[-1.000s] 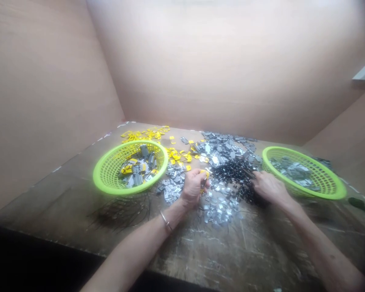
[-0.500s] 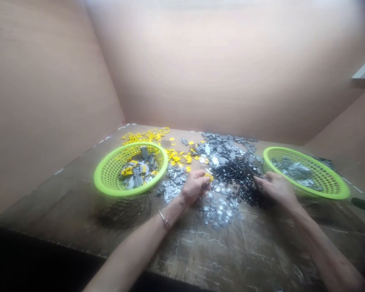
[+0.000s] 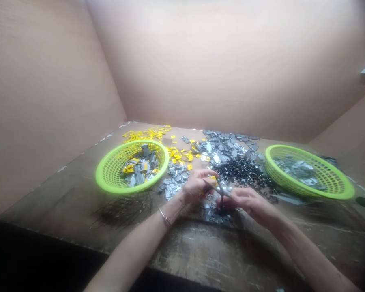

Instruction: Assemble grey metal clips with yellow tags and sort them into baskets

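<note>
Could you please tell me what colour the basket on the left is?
The basket is bright lime green, shown best in the head view.

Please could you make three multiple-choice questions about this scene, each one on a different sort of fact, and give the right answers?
1. On which wrist is the metal bangle?
A) left B) right C) neither

2. What colour are the two plastic baskets?
A) blue B) lime green C) red

3. How are the hands placed?
A) inside a basket B) far apart C) close together

1: A, the bangle circles the left wrist.
2: B, both rims show lime green.
3: C, the left hand and right hand are close together over the gray parts.
</note>
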Tool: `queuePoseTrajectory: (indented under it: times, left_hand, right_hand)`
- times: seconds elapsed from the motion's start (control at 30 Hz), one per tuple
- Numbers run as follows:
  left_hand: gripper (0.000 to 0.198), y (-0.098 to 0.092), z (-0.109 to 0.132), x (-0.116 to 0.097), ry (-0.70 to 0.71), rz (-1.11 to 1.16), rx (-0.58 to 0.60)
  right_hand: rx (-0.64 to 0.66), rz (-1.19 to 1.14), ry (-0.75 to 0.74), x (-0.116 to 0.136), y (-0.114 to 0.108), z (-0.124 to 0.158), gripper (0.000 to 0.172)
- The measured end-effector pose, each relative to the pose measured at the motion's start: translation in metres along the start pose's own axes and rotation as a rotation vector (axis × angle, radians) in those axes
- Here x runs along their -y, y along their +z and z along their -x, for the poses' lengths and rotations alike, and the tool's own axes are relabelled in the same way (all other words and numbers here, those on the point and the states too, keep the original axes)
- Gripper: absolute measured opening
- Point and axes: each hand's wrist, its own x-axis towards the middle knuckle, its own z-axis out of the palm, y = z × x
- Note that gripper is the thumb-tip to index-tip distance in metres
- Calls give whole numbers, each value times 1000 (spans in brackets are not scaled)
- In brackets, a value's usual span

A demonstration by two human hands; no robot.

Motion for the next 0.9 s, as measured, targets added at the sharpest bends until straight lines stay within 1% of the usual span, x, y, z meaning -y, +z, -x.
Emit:
queuePoseTrajectory:
  times: [0.13, 0.2, 0.27, 0.33, 0.43, 0.5, 0.6, 0.7, 0.83, 0.87, 0.9]
  left_hand:
    - [31, 1, -1, 1, 18, 12, -7]
    - [32, 0, -1, 1, 20, 7, -2]
    - [33, -3, -1, 0, 14, -15, 9]
    - [34, -6, -2, -2, 9, -34, 20]
    - [36, -12, -2, -4, 20, -42, 28]
    - [36, -16, -3, -5, 41, -50, 19]
    - [37, -19, -2, -5, 62, -69, -5]
    - [38, -21, -2, -6, 37, -107, -7]
    - [39, -23, -2, -6, 24, -147, 37]
    - [39, -24, -2, -6, 30, -146, 51]
    - [39, -24, -3, -6, 35, -143, 65]
  right_hand:
    - [117, -157, 36, -4, 4, 2, 19]
    - [126, -240, 42, -8, 5, 2, 20]
    - [108, -270, 45, -10, 6, 2, 22]
    - [50, -219, 17, -7, 5, 4, 21]
    - [-83, -22, -73, 5, 1, 7, 16]
    - [-143, 111, -102, 13, -2, 9, 15]
    - [-148, 248, -83, 20, -5, 10, 16]
    - [-132, 331, -60, 20, -6, 8, 17]
    - [-131, 349, -54, 21, -10, 5, 13]
    - [-114, 342, -44, 22, -11, 4, 14]
    - [-94, 342, -30, 24, -13, 4, 19]
